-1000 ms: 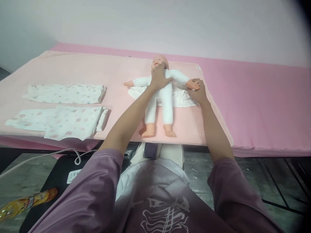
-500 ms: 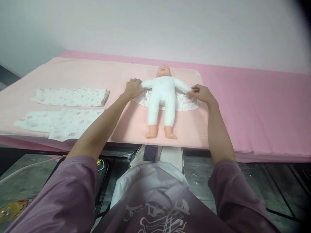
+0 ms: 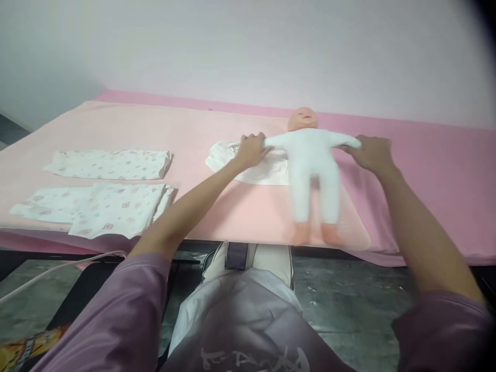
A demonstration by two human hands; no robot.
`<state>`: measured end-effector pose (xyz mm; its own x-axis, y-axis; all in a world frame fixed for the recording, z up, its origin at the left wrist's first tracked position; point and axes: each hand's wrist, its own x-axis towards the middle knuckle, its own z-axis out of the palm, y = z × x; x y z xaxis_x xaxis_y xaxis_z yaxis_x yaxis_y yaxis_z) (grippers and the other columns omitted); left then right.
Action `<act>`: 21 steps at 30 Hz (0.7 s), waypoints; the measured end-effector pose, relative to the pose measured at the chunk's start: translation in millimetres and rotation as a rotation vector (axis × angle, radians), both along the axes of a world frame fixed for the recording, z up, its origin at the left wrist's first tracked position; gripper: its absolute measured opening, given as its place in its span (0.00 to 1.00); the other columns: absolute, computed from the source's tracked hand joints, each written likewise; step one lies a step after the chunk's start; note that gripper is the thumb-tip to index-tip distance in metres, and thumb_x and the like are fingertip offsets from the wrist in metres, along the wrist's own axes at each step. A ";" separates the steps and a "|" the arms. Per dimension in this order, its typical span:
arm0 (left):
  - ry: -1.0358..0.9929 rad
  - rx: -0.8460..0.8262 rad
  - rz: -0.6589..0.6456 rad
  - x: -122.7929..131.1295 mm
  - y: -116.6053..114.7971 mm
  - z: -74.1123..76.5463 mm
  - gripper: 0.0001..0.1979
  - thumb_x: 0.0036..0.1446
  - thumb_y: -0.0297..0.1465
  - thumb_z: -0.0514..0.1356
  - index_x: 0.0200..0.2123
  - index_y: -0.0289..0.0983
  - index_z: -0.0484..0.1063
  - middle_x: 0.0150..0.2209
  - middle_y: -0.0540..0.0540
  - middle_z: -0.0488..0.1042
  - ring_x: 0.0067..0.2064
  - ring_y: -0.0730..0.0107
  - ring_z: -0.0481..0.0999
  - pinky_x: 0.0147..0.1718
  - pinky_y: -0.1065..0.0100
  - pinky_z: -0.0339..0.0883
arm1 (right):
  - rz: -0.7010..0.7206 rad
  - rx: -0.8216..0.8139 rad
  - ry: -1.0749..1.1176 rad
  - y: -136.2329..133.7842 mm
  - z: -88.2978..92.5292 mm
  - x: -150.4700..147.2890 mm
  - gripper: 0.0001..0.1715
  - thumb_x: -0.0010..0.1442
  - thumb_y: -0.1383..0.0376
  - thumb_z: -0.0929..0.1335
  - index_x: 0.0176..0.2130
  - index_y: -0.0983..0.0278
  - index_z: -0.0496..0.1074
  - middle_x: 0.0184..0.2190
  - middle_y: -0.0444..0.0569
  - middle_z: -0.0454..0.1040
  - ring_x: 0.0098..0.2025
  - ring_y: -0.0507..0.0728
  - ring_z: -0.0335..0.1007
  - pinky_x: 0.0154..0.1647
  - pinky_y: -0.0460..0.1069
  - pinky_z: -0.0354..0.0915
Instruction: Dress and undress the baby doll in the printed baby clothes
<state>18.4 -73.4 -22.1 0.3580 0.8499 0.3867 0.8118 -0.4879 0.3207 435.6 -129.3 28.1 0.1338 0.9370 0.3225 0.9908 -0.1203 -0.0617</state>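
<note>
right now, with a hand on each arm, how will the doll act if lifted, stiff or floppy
Probably floppy: the doll looks cloth-covered along its arms and legs. The legs may swing, since the left hand and right hand hold only its arms. The bare head looks smooth, so it may feel slippery.

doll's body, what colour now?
The doll's body is plain white, no print visible; it shows best in the head view.

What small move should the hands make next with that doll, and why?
Probably settle the white-bodied baby doll onto the pale pink cloth mat: the left hand and right hand grip its outspread arms, its blurred feet suggest motion, and the crumpled white cloth lies beside its body.
</note>
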 end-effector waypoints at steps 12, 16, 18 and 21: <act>-0.074 -0.309 -0.237 285.1 13.8 -15.5 0.30 0.78 0.51 0.51 0.65 0.33 0.72 0.61 0.26 0.77 0.68 0.42 0.71 0.65 0.47 0.59 | -0.600 0.092 0.273 -8.1 -28.9 222.4 0.39 0.39 0.33 0.74 0.18 0.56 0.53 0.36 0.75 0.76 0.59 0.87 0.70 0.54 0.80 0.42; -0.137 -0.411 -0.269 311.8 20.8 -24.1 0.29 0.76 0.52 0.53 0.65 0.36 0.71 0.63 0.27 0.76 0.69 0.44 0.70 0.66 0.47 0.60 | -0.691 0.033 0.334 -11.1 -34.5 249.9 0.37 0.36 0.33 0.75 0.22 0.55 0.58 0.51 0.83 0.75 0.68 0.91 0.62 0.58 0.83 0.37; -0.121 -0.416 -0.282 321.4 21.8 -25.4 0.27 0.77 0.50 0.54 0.65 0.38 0.71 0.64 0.29 0.76 0.69 0.45 0.70 0.65 0.49 0.61 | -0.760 0.004 0.398 -19.8 -27.1 236.9 0.33 0.39 0.35 0.77 0.26 0.55 0.67 0.59 0.87 0.71 0.73 0.92 0.57 0.60 0.85 0.35; -0.052 -0.370 -0.284 327.1 13.9 -21.3 0.20 0.77 0.36 0.57 0.65 0.35 0.71 0.65 0.29 0.75 0.70 0.46 0.69 0.69 0.49 0.57 | -0.706 0.058 0.446 -60.2 -17.9 164.2 0.35 0.50 0.33 0.77 0.39 0.60 0.79 0.64 0.93 0.64 0.76 0.91 0.52 0.61 0.88 0.40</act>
<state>345.5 -59.4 -43.3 0.5844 0.8053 0.0994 0.6412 -0.5334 0.5517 599.8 -189.5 10.2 0.8094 0.5690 0.1449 0.5652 -0.6880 -0.4553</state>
